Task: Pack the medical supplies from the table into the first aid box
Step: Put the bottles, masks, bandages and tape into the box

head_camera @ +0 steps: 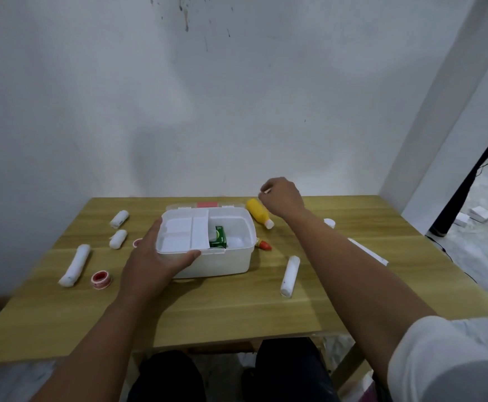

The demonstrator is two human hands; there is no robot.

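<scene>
The white first aid box (222, 262) stands open mid-table, its lid (207, 204) folded back. A green carton (219, 237) lies inside. My left hand (150, 256) grips the white inner tray (183, 230) over the box's left half, thumb on its front edge. My right hand (280, 198) hovers above a yellow bottle (257, 211), fingers curled, pinching a small white item (267, 191) too small to identify. Bandage rolls lie at left (75, 265), (119, 219), (118, 238) and at right (290, 275). Red tape rolls (101, 280), (137, 242) lie left of the box.
A small red-capped bottle (263, 245) lies against the box's right side. A white cap-like thing (330, 222) and a flat white strip (367, 250) lie further right. The wooden table (237, 314) stands against a white wall. My knees show under its front edge.
</scene>
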